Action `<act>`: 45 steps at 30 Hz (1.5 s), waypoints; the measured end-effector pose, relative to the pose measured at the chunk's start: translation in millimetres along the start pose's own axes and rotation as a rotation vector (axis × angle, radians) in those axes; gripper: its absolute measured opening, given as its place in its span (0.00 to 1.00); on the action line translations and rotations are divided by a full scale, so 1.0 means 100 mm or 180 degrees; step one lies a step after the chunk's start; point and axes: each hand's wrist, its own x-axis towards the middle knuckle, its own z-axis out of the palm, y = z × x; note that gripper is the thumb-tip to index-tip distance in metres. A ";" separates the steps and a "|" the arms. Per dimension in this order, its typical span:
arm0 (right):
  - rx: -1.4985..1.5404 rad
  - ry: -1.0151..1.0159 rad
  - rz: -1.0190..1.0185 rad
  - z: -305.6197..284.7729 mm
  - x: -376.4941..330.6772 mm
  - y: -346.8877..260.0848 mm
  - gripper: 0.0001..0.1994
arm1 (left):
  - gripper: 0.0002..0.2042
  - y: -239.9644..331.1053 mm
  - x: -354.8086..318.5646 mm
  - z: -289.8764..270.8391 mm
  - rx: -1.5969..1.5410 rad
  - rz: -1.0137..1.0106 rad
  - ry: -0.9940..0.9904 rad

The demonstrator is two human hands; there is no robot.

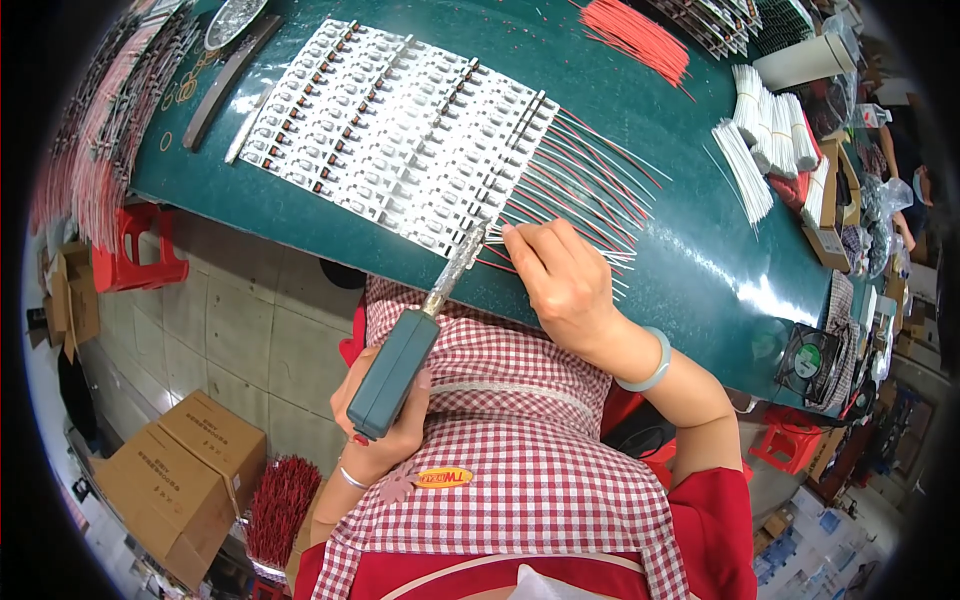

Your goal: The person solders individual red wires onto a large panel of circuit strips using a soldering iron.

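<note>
My left hand (402, 430) is closed around the dark green body of a gun-shaped tool (392, 370). Its long, silvery, crinkled tip (455, 272) reaches up to the near right corner of a white panel of small circuit boards (400, 130). Rows of tiny parts cover that panel, which lies flat on the table. Red and white thin wires (600, 190) fan out from its right edge. Beside the tip, my right hand (565, 285) pinches at a wire end by the panel's edge; the fingers partly hide it.
The green table (700, 250) carries a red wire bundle (635, 40) at the back and white wire bundles (770, 130) at the right. A dark curved bar (230, 85) lies left of the panel. A small fan (805, 362) stands far right. Cardboard boxes (185, 480) sit on the floor.
</note>
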 end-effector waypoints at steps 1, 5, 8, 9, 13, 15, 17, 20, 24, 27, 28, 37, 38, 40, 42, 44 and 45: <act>-0.0015 -0.0010 0.0006 0.00 0.00 0.00 0.17 | 0.10 0.00 0.00 -0.01 -0.0002 0.0001 0.0000; -0.0030 0.0000 0.0037 0.00 -0.01 0.00 0.17 | 0.12 0.01 -0.02 -0.05 0.0163 0.0013 -0.0099; -0.0057 0.0161 0.0001 0.01 -0.01 -0.01 0.17 | 0.12 -0.01 -0.04 -0.06 0.0237 0.0083 -0.0120; -0.0033 0.0174 -0.0004 -0.01 -0.01 -0.03 0.17 | 0.12 -0.01 -0.04 -0.07 0.0306 0.0154 -0.0128; 0.0047 0.0170 0.0001 -0.02 -0.03 -0.08 0.17 | 0.12 -0.01 -0.05 -0.07 0.0323 0.0116 -0.0138; 0.0049 0.0153 -0.0010 -0.01 -0.03 -0.08 0.17 | 0.12 -0.01 -0.04 -0.06 0.0439 0.0314 -0.0135; 0.0047 0.0134 -0.0021 0.00 -0.04 -0.08 0.18 | 0.11 0.04 -0.02 -0.05 0.0322 0.0241 -0.0086; 0.0137 0.0158 -0.0040 0.01 -0.05 -0.08 0.18 | 0.10 0.05 0.01 -0.03 0.0212 0.0240 -0.0031; 0.0165 0.0144 -0.0062 0.02 -0.05 -0.08 0.18 | 0.09 0.06 0.03 -0.03 0.0264 0.0372 -0.0041; 0.0158 0.0132 -0.0062 0.03 -0.06 -0.08 0.18 | 0.09 0.10 0.03 -0.03 0.0072 0.0170 -0.0025; 0.0162 0.0128 -0.0062 0.03 -0.06 -0.08 0.17 | 0.09 0.10 0.03 -0.03 0.0072 0.0172 -0.0026; 0.0109 0.0082 -0.0027 0.02 -0.06 -0.09 0.17 | 0.10 -0.07 -0.19 -0.06 -0.0009 -0.0035 0.0003; 0.0109 0.0083 -0.0030 0.03 -0.06 -0.09 0.17 | 0.10 -0.07 -0.20 -0.06 -0.0025 -0.0095 0.0015; 0.0074 0.0174 -0.0021 0.03 -0.05 -0.10 0.17 | 0.11 -0.09 -0.22 -0.05 -0.0043 -0.0155 0.0031; 0.0089 0.0215 -0.0028 0.02 -0.06 -0.12 0.16 | 0.11 -0.10 -0.24 -0.05 -0.0026 -0.0121 0.0046; 0.0103 0.0255 -0.0035 0.00 -0.07 -0.16 0.16 | 0.11 -0.08 -0.22 -0.07 -0.0004 -0.0079 0.0049; 0.0122 0.0197 -0.0020 0.00 -0.08 -0.17 0.16 | 0.11 -0.07 -0.22 -0.08 0.0024 -0.0042 0.0043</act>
